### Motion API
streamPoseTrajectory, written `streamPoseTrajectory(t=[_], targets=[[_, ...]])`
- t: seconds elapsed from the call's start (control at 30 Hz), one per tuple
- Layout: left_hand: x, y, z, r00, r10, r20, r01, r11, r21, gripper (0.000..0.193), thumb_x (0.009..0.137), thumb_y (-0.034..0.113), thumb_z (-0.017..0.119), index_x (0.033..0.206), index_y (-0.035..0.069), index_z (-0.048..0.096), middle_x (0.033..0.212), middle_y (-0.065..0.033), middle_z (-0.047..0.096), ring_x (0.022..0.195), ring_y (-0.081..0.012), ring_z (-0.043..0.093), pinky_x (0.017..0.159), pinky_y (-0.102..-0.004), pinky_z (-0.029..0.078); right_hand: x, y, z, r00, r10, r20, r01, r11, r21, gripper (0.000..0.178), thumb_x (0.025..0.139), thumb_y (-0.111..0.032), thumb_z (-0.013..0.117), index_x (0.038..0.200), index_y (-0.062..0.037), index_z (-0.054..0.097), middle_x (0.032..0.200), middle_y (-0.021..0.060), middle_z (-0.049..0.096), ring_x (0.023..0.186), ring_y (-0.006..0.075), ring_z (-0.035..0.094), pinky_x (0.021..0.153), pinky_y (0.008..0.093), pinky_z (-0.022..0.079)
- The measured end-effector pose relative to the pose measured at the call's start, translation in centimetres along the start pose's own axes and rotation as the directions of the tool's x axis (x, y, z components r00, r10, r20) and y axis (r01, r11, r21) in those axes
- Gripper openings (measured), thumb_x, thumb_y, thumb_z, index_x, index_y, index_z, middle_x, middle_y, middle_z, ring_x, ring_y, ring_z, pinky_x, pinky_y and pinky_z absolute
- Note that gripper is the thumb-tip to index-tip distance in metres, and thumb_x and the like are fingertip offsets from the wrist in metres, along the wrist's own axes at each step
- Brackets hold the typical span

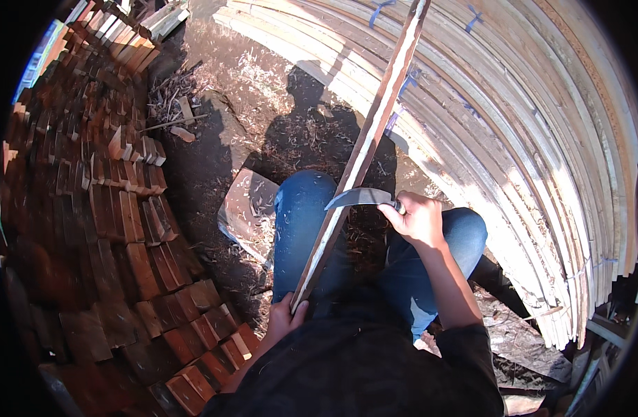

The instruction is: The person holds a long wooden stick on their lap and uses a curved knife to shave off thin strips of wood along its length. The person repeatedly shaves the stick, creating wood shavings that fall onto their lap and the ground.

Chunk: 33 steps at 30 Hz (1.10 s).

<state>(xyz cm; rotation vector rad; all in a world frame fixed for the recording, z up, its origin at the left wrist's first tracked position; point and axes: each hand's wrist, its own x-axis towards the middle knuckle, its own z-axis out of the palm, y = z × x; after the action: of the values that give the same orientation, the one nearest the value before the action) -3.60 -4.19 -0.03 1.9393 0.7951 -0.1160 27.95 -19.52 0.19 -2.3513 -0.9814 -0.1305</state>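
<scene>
My left hand (284, 317) is closed around the near end of a long, thin wooden strip (370, 132), close to my body. The strip slants away to the upper right, dark along its edges with a pale streak down the middle. In my right hand (418, 217) is a sickle (357, 197) with a curved grey blade. Its blade lies across the strip between my knees, the tip pointing left. My right thumb stretches along the base of the blade, and the fingers wrap a handle that is mostly hidden.
Reddish-brown wood blocks (135, 264) are stacked along the left. Bundles of long pale wooden strips (541, 139), tied with blue bands (474, 19), fill the right. A flat board (248, 208) lies beside my left knee, and shavings (249, 76) litter the dirt ground.
</scene>
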Motion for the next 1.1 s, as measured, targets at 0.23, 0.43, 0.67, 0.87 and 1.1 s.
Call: streamPoseTrajectory(t=[0.23,0.43,0.67,0.87,1.1], targets=[[-2.1,0.0,-1.0,1.000,0.026,-0.004,-0.025,0.988,0.152,0.025,0.095,0.026,0.051,0.103,0.002,0.053,0.068,-0.0256,0.058,0.068,-0.0472,0.061,0.059,-0.0523,0.045,0.0,-0.4,-0.3,1.000,-0.019,0.024,0.019,1.000,0.007,0.052,0.078,-0.051,0.074,0.058,-0.0072,0.052,0.052,0.0081,0.053,0.046,0.0290,0.058,0.043,0.0384,0.044],[-1.9,0.3,-1.6,0.997,0.032,0.073,-0.046,0.978,0.201,0.031,0.094,0.031,0.055,0.105,0.002,0.051,0.073,-0.0274,0.060,0.070,-0.0481,0.061,0.062,-0.0528,0.047,0.0,-1.1,-0.1,0.990,-0.136,0.038,0.137,0.990,-0.024,0.053,0.078,-0.052,0.073,0.059,-0.0077,0.052,0.052,0.0073,0.053,0.046,0.0278,0.058,0.042,0.0374,0.046],[-1.3,-1.2,-1.2,0.992,0.075,0.097,-0.092,0.978,0.186,0.035,0.091,0.032,0.058,0.104,0.000,0.049,0.073,-0.0278,0.059,0.072,-0.0483,0.061,0.063,-0.0528,0.047,0.2,-1.2,-0.6,0.989,-0.135,0.060,0.139,0.988,-0.073,0.054,0.079,-0.053,0.072,0.058,-0.0081,0.051,0.050,0.0078,0.053,0.045,0.0273,0.058,0.042,0.0368,0.046],[-1.1,-0.8,-1.1,0.992,0.073,0.108,-0.090,0.983,0.161,0.035,0.091,0.031,0.057,0.104,0.000,0.048,0.073,-0.0277,0.059,0.072,-0.0490,0.060,0.063,-0.0526,0.046,1.9,-0.4,-1.4,1.000,-0.023,-0.015,0.020,0.984,-0.179,0.051,0.078,-0.051,0.073,0.059,-0.0071,0.054,0.052,0.0083,0.055,0.047,0.0284,0.059,0.044,0.0373,0.045],[-1.0,-1.2,-1.1,0.991,0.059,0.121,-0.076,0.988,0.136,0.032,0.091,0.031,0.056,0.103,0.002,0.049,0.072,-0.0270,0.059,0.073,-0.0482,0.061,0.064,-0.0520,0.047,2.5,-0.2,-1.4,0.997,-0.026,-0.075,0.008,0.972,-0.233,0.054,0.075,-0.054,0.073,0.058,-0.0066,0.055,0.051,0.0083,0.053,0.046,0.0283,0.057,0.043,0.0367,0.044]])
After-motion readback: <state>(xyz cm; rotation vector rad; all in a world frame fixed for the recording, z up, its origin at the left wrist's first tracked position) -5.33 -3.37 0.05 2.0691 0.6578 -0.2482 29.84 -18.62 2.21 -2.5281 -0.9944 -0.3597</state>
